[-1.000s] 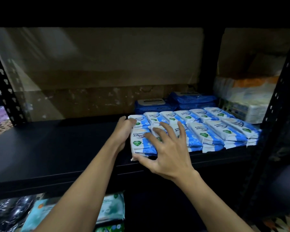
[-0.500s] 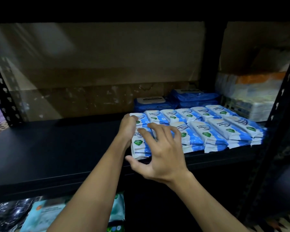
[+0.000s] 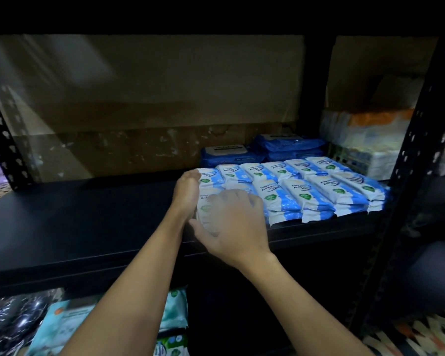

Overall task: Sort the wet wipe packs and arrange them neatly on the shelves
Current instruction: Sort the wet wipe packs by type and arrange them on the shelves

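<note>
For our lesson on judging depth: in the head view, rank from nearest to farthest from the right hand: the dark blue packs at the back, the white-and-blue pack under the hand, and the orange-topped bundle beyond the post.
1. White-and-blue pack, at the row's left end, under the right hand.
2. Dark blue packs, behind the rows.
3. Orange-topped bundle, far right, past the post.

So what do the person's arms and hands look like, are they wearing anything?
Both arms are bare as far as the picture shows: no sleeves in view. The left hand and the right hand wear no gloves, and no rings, watch or bracelet show on the fingers or wrists. The right hand looks a little blurred, and the light is dim, so small details could be missed.
</note>
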